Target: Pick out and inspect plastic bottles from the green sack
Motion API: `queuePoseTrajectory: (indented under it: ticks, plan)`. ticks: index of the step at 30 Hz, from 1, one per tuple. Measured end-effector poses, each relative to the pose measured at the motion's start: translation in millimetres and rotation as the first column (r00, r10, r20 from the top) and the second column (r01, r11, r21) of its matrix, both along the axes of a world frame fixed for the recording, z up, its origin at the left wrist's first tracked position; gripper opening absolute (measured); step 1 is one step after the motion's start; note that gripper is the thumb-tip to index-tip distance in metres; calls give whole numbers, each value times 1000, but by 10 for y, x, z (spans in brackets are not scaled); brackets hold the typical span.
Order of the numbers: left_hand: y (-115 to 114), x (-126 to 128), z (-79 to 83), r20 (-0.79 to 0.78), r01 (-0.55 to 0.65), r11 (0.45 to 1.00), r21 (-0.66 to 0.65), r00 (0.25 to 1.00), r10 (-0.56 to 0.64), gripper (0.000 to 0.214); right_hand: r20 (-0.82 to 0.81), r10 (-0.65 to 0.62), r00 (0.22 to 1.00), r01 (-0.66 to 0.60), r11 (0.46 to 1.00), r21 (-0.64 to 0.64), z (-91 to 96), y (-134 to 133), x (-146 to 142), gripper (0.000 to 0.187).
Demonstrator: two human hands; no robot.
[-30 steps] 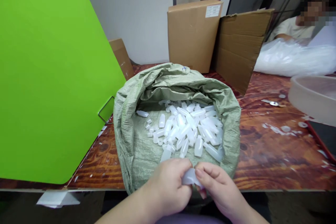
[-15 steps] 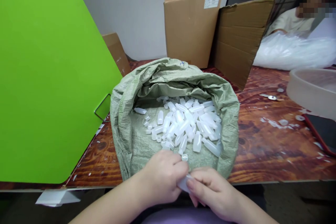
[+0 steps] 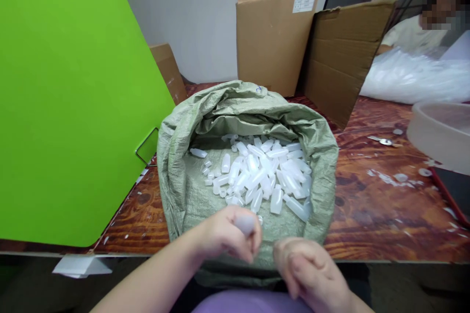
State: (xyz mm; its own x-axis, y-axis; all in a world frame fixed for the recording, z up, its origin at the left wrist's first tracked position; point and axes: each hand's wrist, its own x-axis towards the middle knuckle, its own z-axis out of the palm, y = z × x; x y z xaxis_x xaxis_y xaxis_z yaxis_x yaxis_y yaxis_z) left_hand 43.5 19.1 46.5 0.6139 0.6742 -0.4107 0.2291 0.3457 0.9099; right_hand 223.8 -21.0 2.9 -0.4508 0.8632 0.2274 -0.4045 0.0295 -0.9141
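My left hand is closed round a small translucent plastic bottle, whose end shows above the fingers; it is slightly blurred. To its right, apart from it, my right hand is closed with the fingers curled in, and whatever may be inside them is hidden. Both hands are over the near side of a greenish woven sack with a rolled-down rim. Inside the sack lies a heap of similar translucent bottles, with several small cap-like pieces at the heap's left.
A bright green panel stands at the left. Behind the sack are cardboard boxes. On the wooden table at right are keys, white scraps, a frosted round tub and a dark red-edged device. A person sits beyond a plastic bag.
My hands were together on one bottle and have come apart. My left hand keeps the bottle, now turned upward; my right hand has moved to the right and curled shut.
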Motion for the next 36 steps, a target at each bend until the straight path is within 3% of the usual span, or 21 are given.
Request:
queuePoseTrajectory:
  ticks: [2,5,8,11,12,13,14,17,18,20,22,25,27,29,32,34,36]
  plan:
    - [50,-117,17,44,15,995,-94,999,-11,18,-95,-104,990,99,993,-58,-2,30,78,51]
    - [9,-270,70,-143,76,996,36,987,-70,22,9,-294,956,290,936,-199,-13,183,311,42]
    - [-102,-402,63,-202,108,986,123,976,-82,37,-6,-582,813,553,777,-301,27,469,718,22]
    - [-174,-526,-57,-159,28,986,164,987,-2,38,-179,-815,551,711,571,-410,126,724,1142,15]
    - [-183,-556,-113,-148,-3,985,172,989,29,37,-189,-829,526,712,551,-436,152,767,1229,16]
    - [-186,-577,-168,-143,-26,983,181,988,52,36,-186,-826,532,704,554,-445,164,785,1270,18]
    - [-184,-585,-217,-143,-44,979,201,987,73,35,-163,-793,587,677,592,-438,159,780,1260,21]
    - [-168,-546,-300,-144,-131,922,363,970,195,33,50,-587,808,572,761,-305,42,678,970,31]
    - [-163,-523,-306,-151,-182,882,435,951,271,33,178,-520,835,549,805,-226,-10,633,824,31]
    - [-155,-490,-302,-178,-274,777,567,880,441,30,445,-408,797,469,882,-32,-89,555,535,28]
    - [-156,-496,-305,-196,-327,699,636,807,557,27,645,-346,681,274,938,214,-100,518,305,23]
    - [-183,-580,-360,-145,-462,655,599,741,656,30,822,-383,422,-100,881,462,-22,564,90,21]
    - [-218,-654,-412,-66,-600,598,531,675,735,34,867,-430,249,-284,824,491,35,638,-5,20]
    - [-264,-718,-443,54,-716,505,481,599,799,33,881,-450,147,-403,786,469,64,712,-89,18]
    - [-337,-788,-430,200,-808,413,420,526,827,31,884,-453,113,-462,764,450,63,785,-209,20]
    - [-381,-823,-404,188,-821,428,376,521,833,30,891,-440,109,-463,771,437,63,800,-283,20]
    - [-420,-848,-389,95,-812,490,318,541,836,29,906,-406,122,-471,780,413,86,789,-345,17]
